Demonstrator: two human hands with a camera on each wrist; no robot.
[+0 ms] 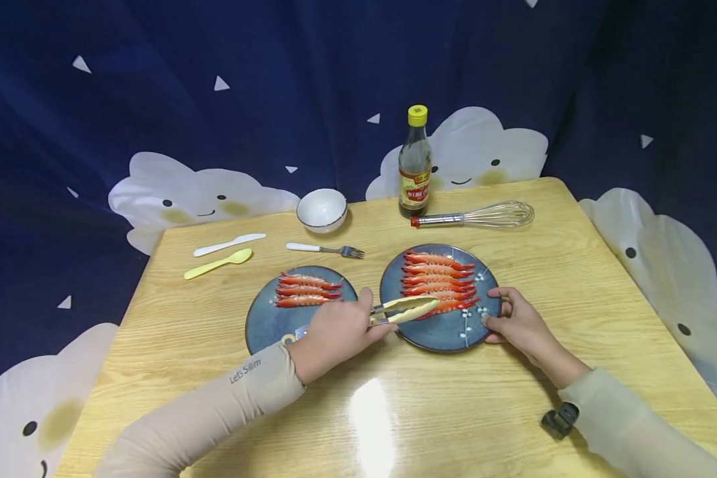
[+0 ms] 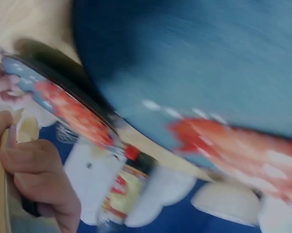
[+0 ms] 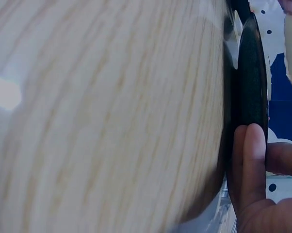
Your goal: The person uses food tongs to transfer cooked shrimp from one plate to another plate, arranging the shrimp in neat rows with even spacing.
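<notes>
My left hand [image 1: 340, 328] grips tongs [image 1: 411, 309] with cream-coloured tips. The tips point right and overlap the nearest shrimp on the right blue plate [image 1: 436, 337]; nothing shows between them. Several red-orange shrimp [image 1: 437, 279] lie in a column on that plate. At its right rim, my right hand [image 1: 522, 325] pinches the edge between thumb and fingers, with fingertips under the plate in the right wrist view. Partly behind the left hand is another blue plate [image 1: 264, 325], which bears 3 shrimp [image 1: 307, 291]. Blur softens the left wrist view.
Along the back stand a white bowl [image 1: 322, 211] and a yellow-capped sauce bottle [image 1: 415, 176], with a whisk [image 1: 478, 216] to its right. A fork [image 1: 328, 249], a white knife [image 1: 230, 244] and a yellow spoon [image 1: 220, 263] lie at the left on the wooden table [image 1: 454, 411].
</notes>
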